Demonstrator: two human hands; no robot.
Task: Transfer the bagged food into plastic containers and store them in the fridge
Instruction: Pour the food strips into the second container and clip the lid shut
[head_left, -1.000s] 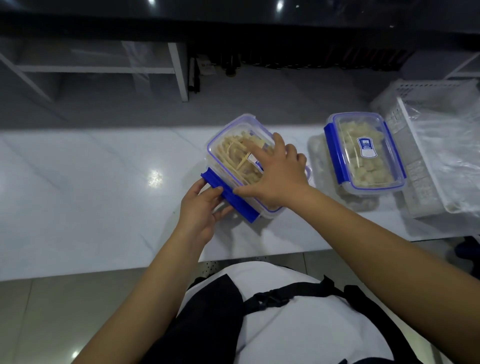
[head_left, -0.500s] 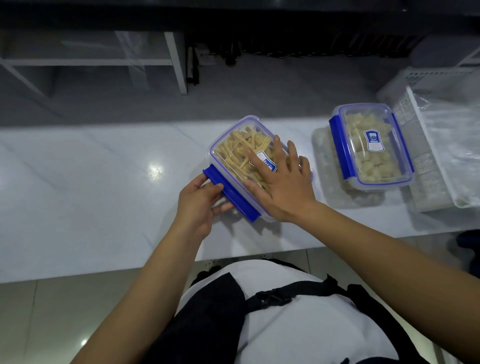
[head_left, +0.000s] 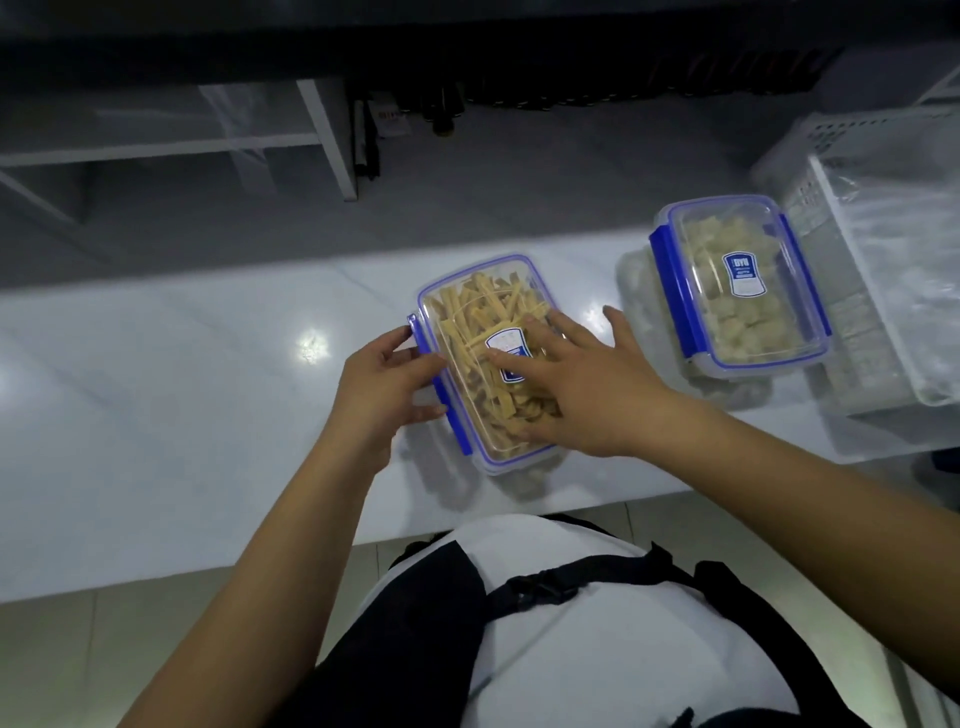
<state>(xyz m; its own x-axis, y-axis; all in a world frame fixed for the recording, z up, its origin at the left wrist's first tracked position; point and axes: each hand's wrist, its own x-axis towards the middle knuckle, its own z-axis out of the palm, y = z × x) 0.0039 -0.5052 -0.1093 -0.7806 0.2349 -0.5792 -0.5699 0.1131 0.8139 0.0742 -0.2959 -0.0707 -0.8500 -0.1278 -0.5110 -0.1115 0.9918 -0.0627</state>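
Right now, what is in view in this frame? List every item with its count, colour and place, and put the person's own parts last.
Strip container: 1, clear with blue clips, lid on, holds tan strips, centre of counter.
Cube container: 1, clear with blue clips, lid on, holds pale cubes, right of the first.
Counter: 1, glossy white, across the middle.
Basket: 1, white, lined with clear plastic, far right.
Frame: 1, white, on the floor beyond the counter.
Left hand: 1, fingers on the strip container's left blue clip.
Right hand: 1, flat on that container's lid.
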